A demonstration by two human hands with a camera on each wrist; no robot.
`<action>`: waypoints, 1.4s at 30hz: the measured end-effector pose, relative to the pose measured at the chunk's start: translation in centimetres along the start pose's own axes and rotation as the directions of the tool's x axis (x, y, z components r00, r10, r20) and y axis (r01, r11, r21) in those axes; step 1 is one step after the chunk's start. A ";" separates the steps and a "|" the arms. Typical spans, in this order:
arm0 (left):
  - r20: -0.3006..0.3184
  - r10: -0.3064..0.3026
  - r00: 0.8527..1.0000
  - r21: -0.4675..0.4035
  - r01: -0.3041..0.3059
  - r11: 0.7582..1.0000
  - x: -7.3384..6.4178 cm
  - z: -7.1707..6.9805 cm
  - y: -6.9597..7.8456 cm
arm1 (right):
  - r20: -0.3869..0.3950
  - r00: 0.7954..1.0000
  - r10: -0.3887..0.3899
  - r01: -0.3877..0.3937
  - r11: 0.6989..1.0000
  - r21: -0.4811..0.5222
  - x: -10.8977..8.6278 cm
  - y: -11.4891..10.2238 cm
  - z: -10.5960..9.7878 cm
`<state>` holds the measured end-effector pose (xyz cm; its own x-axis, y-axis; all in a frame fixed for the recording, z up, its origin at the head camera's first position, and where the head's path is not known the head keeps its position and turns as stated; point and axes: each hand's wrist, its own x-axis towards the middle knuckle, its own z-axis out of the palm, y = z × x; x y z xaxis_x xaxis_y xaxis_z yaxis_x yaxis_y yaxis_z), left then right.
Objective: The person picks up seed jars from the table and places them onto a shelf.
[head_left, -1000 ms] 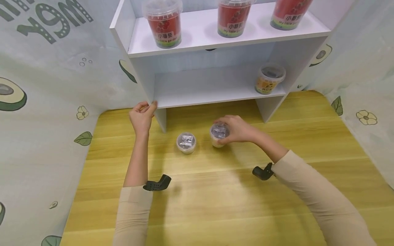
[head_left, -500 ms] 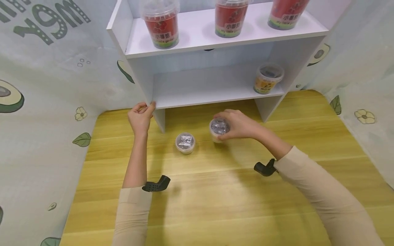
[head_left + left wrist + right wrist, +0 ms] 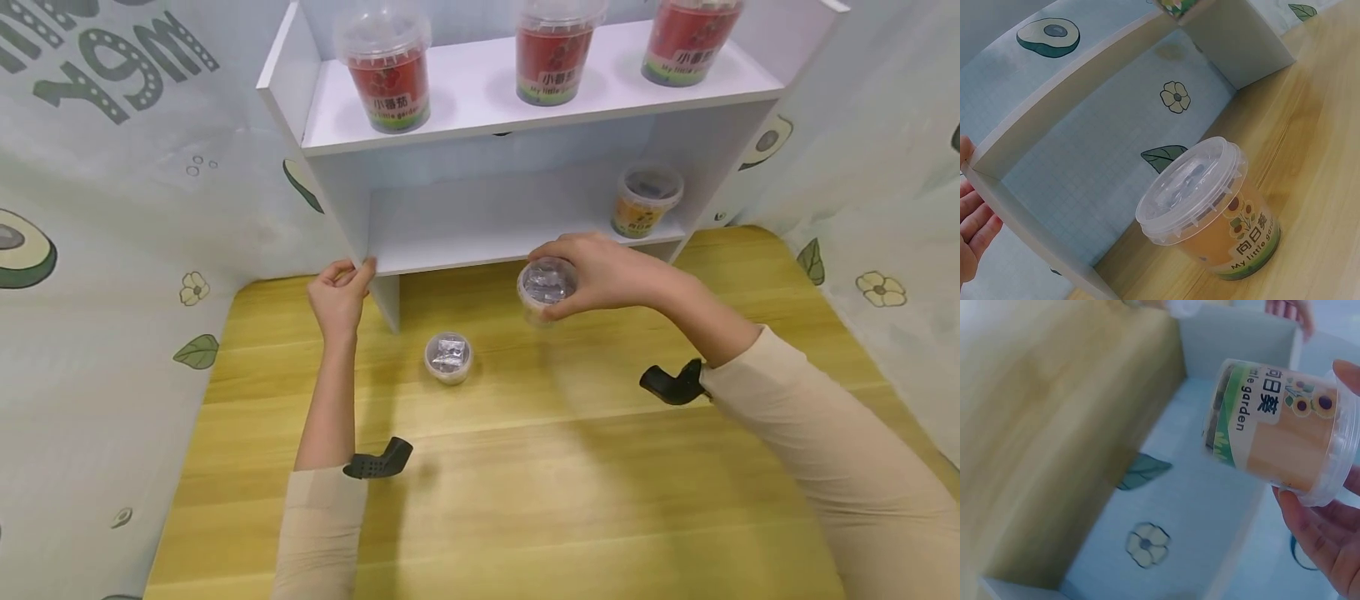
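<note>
My right hand [image 3: 618, 271] grips a lidded plastic cup [image 3: 546, 283] by its upper part, in the air in front of the white shelf unit [image 3: 465, 225]. The right wrist view shows this cup's orange sunflower label [image 3: 1291, 437] and green base band, with thumb and fingers around the lid end. With thumb and fingers, my left hand [image 3: 337, 304] pinches the front left edge of the shelf unit, at the middle board's height. A matching cup [image 3: 448, 358] stands on the wooden table; its sunflower label [image 3: 1250, 234] shows in the left wrist view.
On the middle board, a yellow-labelled cup [image 3: 647, 204] stands at the right end. Three larger red tomato-labelled cups, one at the left [image 3: 390, 92], line the top board. Patterned cloth [image 3: 112, 250] hangs around the wooden table [image 3: 487, 483].
My right hand has raised the cup from near the table, up and slightly right toward the middle board. The left hand keeps its hold on the shelf edge. The view has shifted slightly.
</note>
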<state>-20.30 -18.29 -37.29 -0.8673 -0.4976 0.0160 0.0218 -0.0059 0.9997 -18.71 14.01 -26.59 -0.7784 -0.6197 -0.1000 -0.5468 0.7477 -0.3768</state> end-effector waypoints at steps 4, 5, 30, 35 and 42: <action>-0.001 -0.003 1.000 0.005 0.003 1.000 -0.2 -0.2 -0.1 | -0.009 1.000 -0.006 0.006 1.000 0.010 -0.3 -0.2 -1.0; -0.002 -0.001 1.000 0.008 0.001 1.000 -0.2 -0.3 -0.1 | -0.011 1.000 -0.010 0.010 1.000 0.011 -0.3 -0.2 -1.2; 0.004 0.051 0.999 -0.023 -0.050 0.998 -0.2 -0.1 -0.1 | -0.031 0.999 -0.025 0.025 1.000 -0.015 -0.5 -0.7 -4.6; 0.010 0.048 0.999 -0.020 -0.048 0.999 -0.2 -0.1 0.0 | -0.019 1.000 -0.009 0.009 1.000 0.004 -0.2 -0.8 -5.7; -0.001 0.057 0.998 -0.031 -0.057 0.998 -0.1 -0.1 -0.1 | -0.009 1.000 -0.006 0.006 1.000 -0.002 0.4 -0.6 -6.1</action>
<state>-20.14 -18.29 -37.38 -0.8640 -0.4981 0.0730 0.0867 -0.0044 0.9962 -20.54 14.75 -20.79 -0.7779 -0.6221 -0.0890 -0.5524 0.7443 -0.3754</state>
